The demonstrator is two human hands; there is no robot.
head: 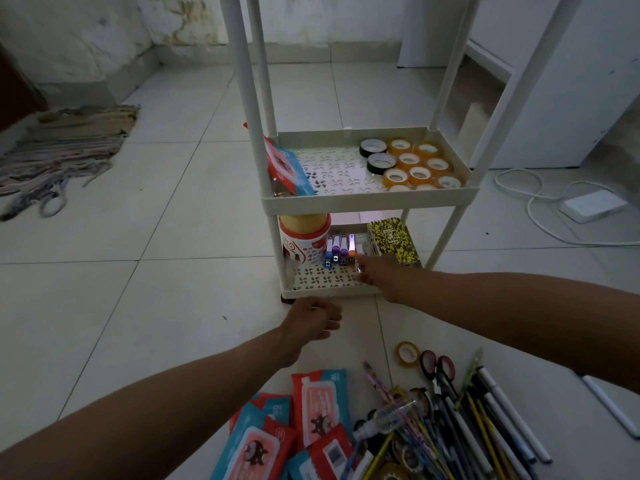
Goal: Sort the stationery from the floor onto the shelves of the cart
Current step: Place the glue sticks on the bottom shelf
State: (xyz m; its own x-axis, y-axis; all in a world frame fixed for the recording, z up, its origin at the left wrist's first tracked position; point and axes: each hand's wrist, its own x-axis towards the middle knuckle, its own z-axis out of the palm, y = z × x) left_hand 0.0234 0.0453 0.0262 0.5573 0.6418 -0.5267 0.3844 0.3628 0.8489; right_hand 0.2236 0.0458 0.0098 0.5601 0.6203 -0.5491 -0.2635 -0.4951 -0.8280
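Placing step: right hand [375, 275] fingers pinch a small clipper beside the row [339, 252] on the cart [367, 199] bottom shelf; left hand [313, 320] loosely curled, empty. Next: release, fetch from floor pile [433, 420].

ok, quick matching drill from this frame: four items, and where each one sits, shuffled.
Items:
1. tape rolls
2. yellow notebook
3. scissors
4. white power adapter

Places:
A. floor, right of the cart, with its cable
B. middle shelf, right side
C. floor pile in front of the cart
D. bottom shelf, right side

Pairs: 1-B, 2-D, 3-C, 4-A
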